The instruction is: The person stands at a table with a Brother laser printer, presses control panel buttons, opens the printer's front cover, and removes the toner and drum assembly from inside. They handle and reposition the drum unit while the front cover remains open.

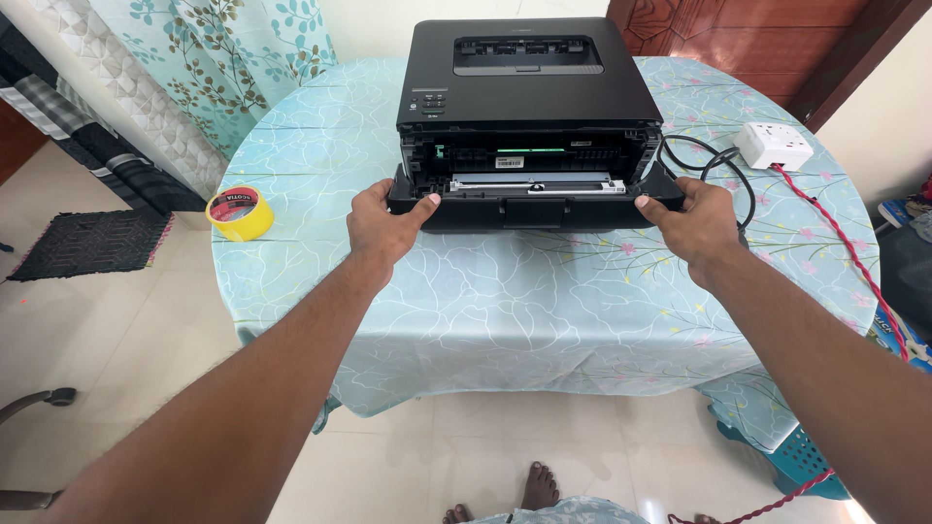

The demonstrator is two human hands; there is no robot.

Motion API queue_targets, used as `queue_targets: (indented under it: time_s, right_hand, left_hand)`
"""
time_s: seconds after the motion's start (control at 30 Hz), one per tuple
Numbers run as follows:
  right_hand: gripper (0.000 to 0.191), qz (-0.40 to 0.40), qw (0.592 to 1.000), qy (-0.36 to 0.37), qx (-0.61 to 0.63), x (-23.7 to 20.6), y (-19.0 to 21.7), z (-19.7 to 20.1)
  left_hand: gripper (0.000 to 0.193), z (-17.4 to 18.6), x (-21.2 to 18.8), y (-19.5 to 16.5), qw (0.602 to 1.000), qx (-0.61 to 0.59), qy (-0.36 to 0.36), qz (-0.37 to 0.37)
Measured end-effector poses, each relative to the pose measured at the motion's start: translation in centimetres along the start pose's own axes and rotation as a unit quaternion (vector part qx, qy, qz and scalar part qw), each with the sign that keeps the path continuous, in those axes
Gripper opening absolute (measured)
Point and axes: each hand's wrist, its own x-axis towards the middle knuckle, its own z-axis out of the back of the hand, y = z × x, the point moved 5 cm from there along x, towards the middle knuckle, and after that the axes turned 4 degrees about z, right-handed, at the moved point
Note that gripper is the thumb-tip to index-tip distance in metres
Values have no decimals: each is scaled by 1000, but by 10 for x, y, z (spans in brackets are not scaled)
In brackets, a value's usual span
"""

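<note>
My left hand [383, 225] grips the left end of the printer's front cover [534, 207], which hangs folded down and open at the front of the black printer [529, 82]. My thumb lies across the top edge of the cover and my fingers curl underneath, out of sight. My right hand [697, 225] holds the right end of the same cover in a matching way, thumb on top and pointing inward, fingers wrapped below. Both hands are closed around the cover's edges rather than spread flat.

The printer sits at twelve o'clock on the round table [524, 311], which is draped in a pale blue cloth with a leafy, flowery pattern. Behind the open cover I see the printer's dark inner bay with a silver strip across it.

At nine o'clock from the printer, near the table's edge, lies a yellow roll of tape [240, 213]. At three o'clock, a black cable [714, 160] loops just beside my right hand, and beyond it rests a white power socket block [774, 145] with a red cord [845, 238] trailing down toward five o'clock. My bare feet [534, 490] show on the tiled floor [126, 330] at six o'clock.
</note>
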Motion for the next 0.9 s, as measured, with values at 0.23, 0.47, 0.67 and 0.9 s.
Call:
queue_targets:
  time_s: [0.23, 0.47, 0.67, 0.9]
  right_hand:
    - [37, 2, 1000, 2, -28, -9, -1, -2]
    - [39, -8, 1000, 6, -15, -16, -3, -4]
    - [47, -12, 1000, 14, 4, -8, -11, -4]
    - [77, -8, 997, -4, 72, 34, -31, 14]
  left_hand:
    - [67, -1, 2, 10, 999, -16, -12, -28]
    - [76, -2, -1, 16, 1000, -17, 2, -1]
    - [80, -2, 3, 19, 1000, -18, 6, 10]
    - [99, -9, 22, 21, 998, -47, 35, 32]
